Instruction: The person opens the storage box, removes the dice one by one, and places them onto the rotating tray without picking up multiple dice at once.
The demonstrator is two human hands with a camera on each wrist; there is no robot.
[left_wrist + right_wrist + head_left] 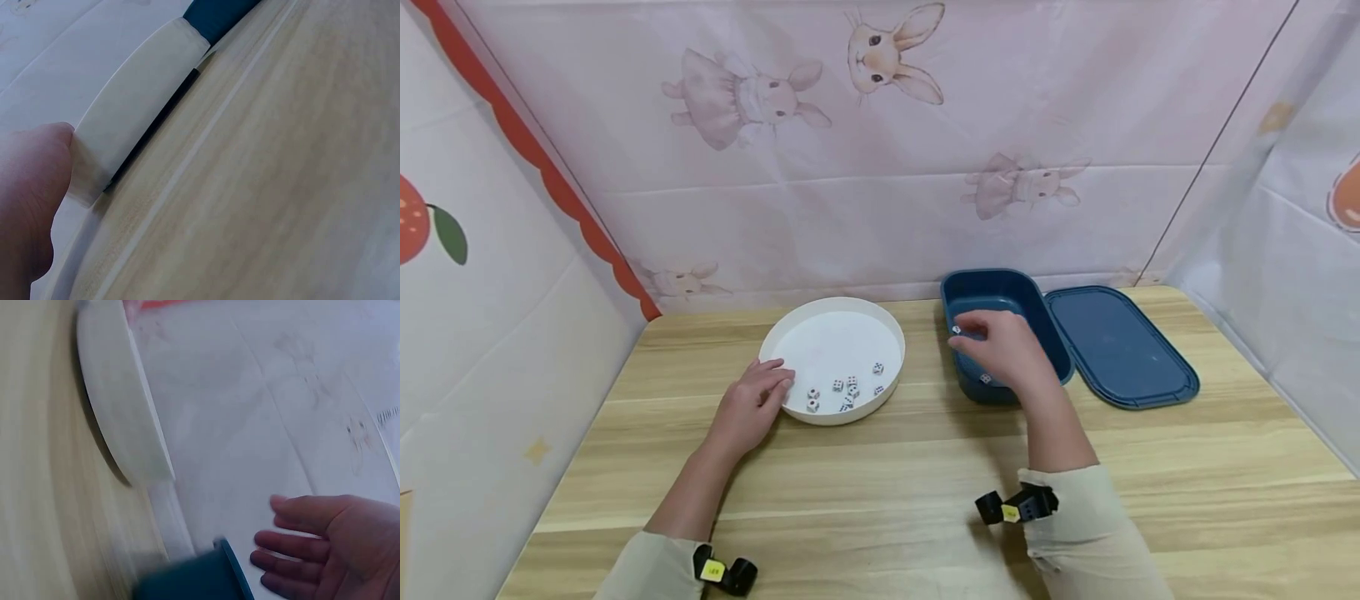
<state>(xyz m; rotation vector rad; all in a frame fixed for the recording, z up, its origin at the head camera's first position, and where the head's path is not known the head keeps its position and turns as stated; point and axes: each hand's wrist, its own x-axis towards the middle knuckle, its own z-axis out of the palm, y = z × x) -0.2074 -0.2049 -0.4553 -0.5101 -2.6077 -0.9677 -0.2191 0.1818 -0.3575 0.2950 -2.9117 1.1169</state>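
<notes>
A round white tray (820,333) holds several white dice (852,390) with dark pips, gathered toward its near side. My left hand (750,408) grips the tray's left rim; in the left wrist view the thumb (47,159) lies against the outer wall. Above the deep blue box (1048,329) hovers my right hand (1003,350), its fingers loosely extended and apart in the right wrist view. One die (957,330) shows by its fingertips in the head view, with no finger visibly holding it. Another die (985,378) is inside the box.
The blue lid (1123,346) lies flat to the right of the box, against its side. Everything stands on a wood-grain table (880,500). A rabbit-print cloth (880,225) hangs behind the table, and printed cloths flank both sides.
</notes>
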